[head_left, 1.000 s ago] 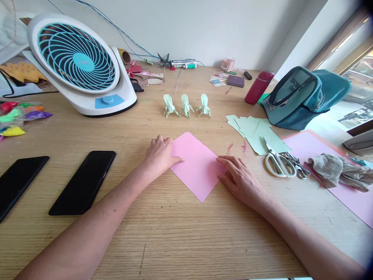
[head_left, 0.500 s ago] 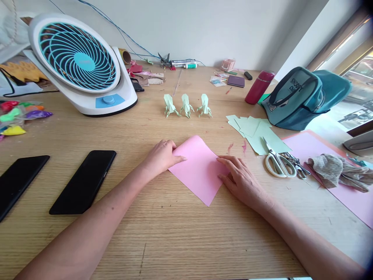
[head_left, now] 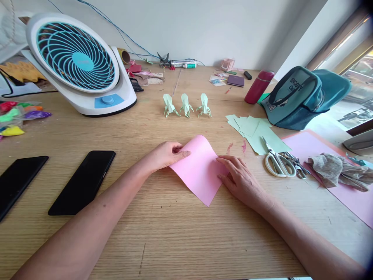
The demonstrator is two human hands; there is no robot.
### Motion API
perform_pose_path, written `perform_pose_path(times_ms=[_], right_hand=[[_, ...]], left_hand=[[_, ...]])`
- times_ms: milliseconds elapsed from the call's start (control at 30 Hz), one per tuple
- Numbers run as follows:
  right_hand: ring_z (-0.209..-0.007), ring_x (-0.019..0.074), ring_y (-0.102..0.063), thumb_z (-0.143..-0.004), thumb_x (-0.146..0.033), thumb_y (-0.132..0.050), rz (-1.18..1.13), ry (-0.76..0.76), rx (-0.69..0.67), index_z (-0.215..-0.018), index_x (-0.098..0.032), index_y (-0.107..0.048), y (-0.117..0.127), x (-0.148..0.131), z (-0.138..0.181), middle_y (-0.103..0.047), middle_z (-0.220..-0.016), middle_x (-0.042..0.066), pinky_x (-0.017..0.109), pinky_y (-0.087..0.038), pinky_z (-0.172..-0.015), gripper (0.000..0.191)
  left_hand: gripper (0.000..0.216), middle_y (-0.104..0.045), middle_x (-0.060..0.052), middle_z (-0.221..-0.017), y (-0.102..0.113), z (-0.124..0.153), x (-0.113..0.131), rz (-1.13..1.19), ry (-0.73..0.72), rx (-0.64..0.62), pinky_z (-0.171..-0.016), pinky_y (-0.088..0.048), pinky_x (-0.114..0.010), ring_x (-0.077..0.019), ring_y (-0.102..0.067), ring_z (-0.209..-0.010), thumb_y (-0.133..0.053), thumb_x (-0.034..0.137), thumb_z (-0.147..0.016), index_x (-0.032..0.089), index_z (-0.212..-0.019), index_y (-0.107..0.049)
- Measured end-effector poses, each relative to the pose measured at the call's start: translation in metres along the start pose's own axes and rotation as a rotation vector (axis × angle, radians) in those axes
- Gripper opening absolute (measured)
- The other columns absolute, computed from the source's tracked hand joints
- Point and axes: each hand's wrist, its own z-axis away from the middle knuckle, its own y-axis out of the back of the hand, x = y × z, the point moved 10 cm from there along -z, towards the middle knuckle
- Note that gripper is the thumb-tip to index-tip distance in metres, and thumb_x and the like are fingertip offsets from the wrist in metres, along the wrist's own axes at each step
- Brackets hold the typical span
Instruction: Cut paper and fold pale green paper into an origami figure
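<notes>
**Pink sheet [head_left: 201,171] curling at one corner**

Plain and smooth, it lies on the desk [head_left: 175,233] between both sets of fingers. The left hand [head_left: 164,155] pinches its lifted, curling corner; the right hand [head_left: 241,181] rests flat, fingers together, pressing the opposite corner

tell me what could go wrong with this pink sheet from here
1. The left hand lifts one corner of the pink sheet so it bows, while the right hand pins only the opposite corner; the sheet may pivot and fold askew.
2. The raised curl could take a stray crease if pressed down unevenly.
3. The red smears on the table lie close beyond the sheet; if wet, which cannot be told, they might stain it.
</notes>
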Motion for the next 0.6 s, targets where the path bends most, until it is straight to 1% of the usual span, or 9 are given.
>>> perform_pose_path(times_ms=[100, 167, 233, 300, 333, 400, 467, 533, 600], right_hand=[[-0.123, 0.0324, -0.052, -0.094, -0.025, -0.051, 0.002, 0.001, -0.002, -0.135, -0.023, -0.050, -0.001, 0.001, 0.000, -0.055, -0.135, 0.013, 0.052, -0.047, -0.100, 0.041], [-0.123, 0.0323, -0.052, -0.095, -0.026, -0.051, 0.007, -0.004, -0.007, -0.135, -0.023, -0.049, -0.002, 0.002, 0.000, -0.055, -0.136, 0.013, 0.052, -0.046, -0.100, 0.041], [-0.123, 0.0322, -0.051, -0.095, -0.027, -0.051, 0.015, -0.007, -0.013, -0.135, -0.022, -0.049, -0.003, 0.003, 0.000, -0.054, -0.137, 0.013, 0.052, -0.046, -0.101, 0.040], [-0.124, 0.0320, -0.051, -0.095, -0.027, -0.051, 0.019, -0.006, -0.015, -0.135, -0.021, -0.049, -0.004, 0.003, 0.001, -0.054, -0.137, 0.013, 0.051, -0.045, -0.102, 0.040], [-0.124, 0.0319, -0.051, -0.096, -0.028, -0.051, 0.020, -0.006, -0.015, -0.135, -0.021, -0.048, -0.003, 0.003, 0.001, -0.054, -0.137, 0.013, 0.051, -0.045, -0.102, 0.040], [-0.123, 0.0318, -0.051, -0.096, -0.028, -0.051, 0.020, -0.007, -0.017, -0.135, -0.022, -0.048, -0.004, 0.003, 0.001, -0.054, -0.137, 0.013, 0.051, -0.045, -0.102, 0.040], [-0.124, 0.0317, -0.051, -0.096, -0.028, -0.050, 0.022, -0.011, -0.022, -0.135, -0.021, -0.049, -0.004, 0.003, 0.000, -0.054, -0.137, 0.013, 0.051, -0.045, -0.102, 0.040], [-0.124, 0.0316, -0.051, -0.096, -0.027, -0.050, 0.023, -0.018, -0.025, -0.135, -0.021, -0.049, -0.004, 0.003, 0.000, -0.054, -0.138, 0.013, 0.051, -0.045, -0.102, 0.040], [-0.124, 0.0315, -0.051, -0.096, -0.028, -0.050, 0.020, -0.021, -0.022, -0.135, -0.020, -0.049, -0.003, 0.003, 0.000, -0.054, -0.138, 0.013, 0.051, -0.045, -0.102, 0.040]], left_hand=[[0.050, -0.072, -0.008, -0.111, -0.005, 0.001, 0.009, 0.058, -0.071, -0.061, -0.076, -0.046, -0.030, -0.0268, -0.066, -0.101, -0.054, 0.062, -0.085, 0.017, -0.103, -0.068], [0.053, -0.070, -0.010, -0.117, -0.005, 0.002, 0.011, 0.077, -0.093, -0.095, -0.082, -0.047, -0.032, -0.0279, -0.064, -0.107, -0.055, 0.063, -0.085, 0.017, -0.108, -0.067], [0.058, -0.066, -0.011, -0.127, -0.007, 0.005, 0.016, 0.104, -0.128, -0.177, -0.088, -0.047, -0.034, -0.0293, -0.061, -0.116, -0.059, 0.063, -0.083, 0.019, -0.121, -0.063], [0.073, -0.057, -0.011, -0.141, -0.010, 0.010, 0.021, 0.098, -0.179, -0.281, -0.097, -0.046, -0.036, -0.0307, -0.054, -0.127, -0.067, 0.060, -0.077, 0.023, -0.138, -0.052], [0.083, -0.050, -0.010, -0.148, -0.010, 0.012, 0.023, 0.058, -0.207, -0.318, -0.101, -0.043, -0.037, -0.0315, -0.049, -0.133, -0.071, 0.058, -0.073, 0.025, -0.145, -0.044], [0.102, -0.033, -0.008, -0.159, -0.010, 0.017, 0.025, -0.052, -0.261, -0.359, -0.110, -0.037, -0.040, -0.0330, -0.036, -0.143, -0.078, 0.054, -0.068, 0.029, -0.153, -0.029], [0.112, -0.021, -0.007, -0.163, -0.010, 0.020, 0.025, -0.154, -0.292, -0.364, -0.116, -0.030, -0.044, -0.0335, -0.026, -0.147, -0.081, 0.050, -0.065, 0.030, -0.156, -0.019], [0.111, -0.018, -0.006, -0.164, -0.011, 0.020, 0.024, -0.204, -0.295, -0.362, -0.118, -0.025, -0.046, -0.0330, -0.023, -0.149, -0.080, 0.047, -0.068, 0.031, -0.156, -0.016], [0.100, -0.019, -0.003, -0.164, -0.012, 0.020, 0.024, -0.198, -0.285, -0.360, -0.119, -0.025, -0.045, -0.0315, -0.024, -0.149, -0.074, 0.046, -0.075, 0.033, -0.156, -0.018]])
